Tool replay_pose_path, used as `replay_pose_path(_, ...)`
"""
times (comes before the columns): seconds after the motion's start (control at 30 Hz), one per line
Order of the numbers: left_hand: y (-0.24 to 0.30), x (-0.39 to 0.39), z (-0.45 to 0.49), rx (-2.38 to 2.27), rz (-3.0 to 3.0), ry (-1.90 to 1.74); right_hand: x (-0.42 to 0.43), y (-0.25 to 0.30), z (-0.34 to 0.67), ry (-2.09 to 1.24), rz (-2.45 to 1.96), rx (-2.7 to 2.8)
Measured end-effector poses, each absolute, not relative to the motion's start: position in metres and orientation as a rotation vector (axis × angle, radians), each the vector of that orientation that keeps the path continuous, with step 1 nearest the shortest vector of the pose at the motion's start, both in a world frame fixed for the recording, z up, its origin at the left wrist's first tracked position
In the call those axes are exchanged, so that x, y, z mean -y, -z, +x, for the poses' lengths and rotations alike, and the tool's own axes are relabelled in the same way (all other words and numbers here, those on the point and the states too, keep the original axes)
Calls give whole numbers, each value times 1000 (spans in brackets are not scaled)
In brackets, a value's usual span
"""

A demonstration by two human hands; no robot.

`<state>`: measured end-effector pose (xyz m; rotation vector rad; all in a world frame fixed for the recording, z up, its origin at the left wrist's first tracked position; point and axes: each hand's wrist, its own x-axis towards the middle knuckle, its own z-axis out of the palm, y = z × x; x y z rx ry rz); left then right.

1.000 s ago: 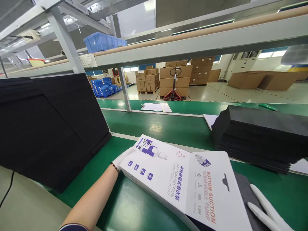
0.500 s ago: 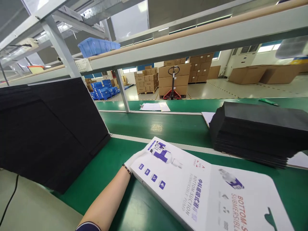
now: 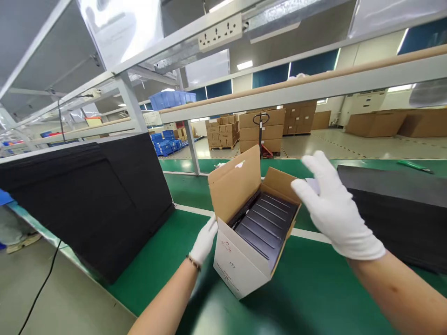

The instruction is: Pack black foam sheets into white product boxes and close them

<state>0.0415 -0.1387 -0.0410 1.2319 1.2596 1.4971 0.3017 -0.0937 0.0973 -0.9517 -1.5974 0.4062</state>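
Observation:
A white carton [image 3: 240, 263] stands tilted on the green belt [image 3: 157, 251], its brown flaps open toward me. A ribbed black insert [image 3: 267, 223] shows inside it. My left hand [image 3: 205, 239], in a white glove, presses against the carton's left side near the open end. My right hand [image 3: 333, 209], also gloved, hovers in the air just right of the opening with its fingers spread and nothing in it.
A big slab of black foam sheets [image 3: 91, 200] leans at the left. A flat stack of black sheets [image 3: 398, 209] lies at the right. Shelf rails [image 3: 279, 90] cross overhead with a blue bin [image 3: 172, 98]. Cardboard boxes and a pallet jack [image 3: 261, 135] stand beyond.
The flat white printed carton now stands as an open box with its flaps up. My right hand has risen into view beside the opening. My head has tilted up.

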Motion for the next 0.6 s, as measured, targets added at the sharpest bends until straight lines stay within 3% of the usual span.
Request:
replay_pose_path(0.1,44,184,57,-1419,1451,-1806,66,-76,302,-806,-924,1462)
replay_pose_path(0.2,37,202,70,-1479,1621,-1820,57,-48,293,-1017,-858,1498)
replay_pose_path(0.47,-8,175,78,-1502,1428,-1800,17,-56,263,-832,-883,1323)
replay_pose_path(0.6,-21,169,69,-1383,1302,-1773,42,-31,262,-792,-940,1362)
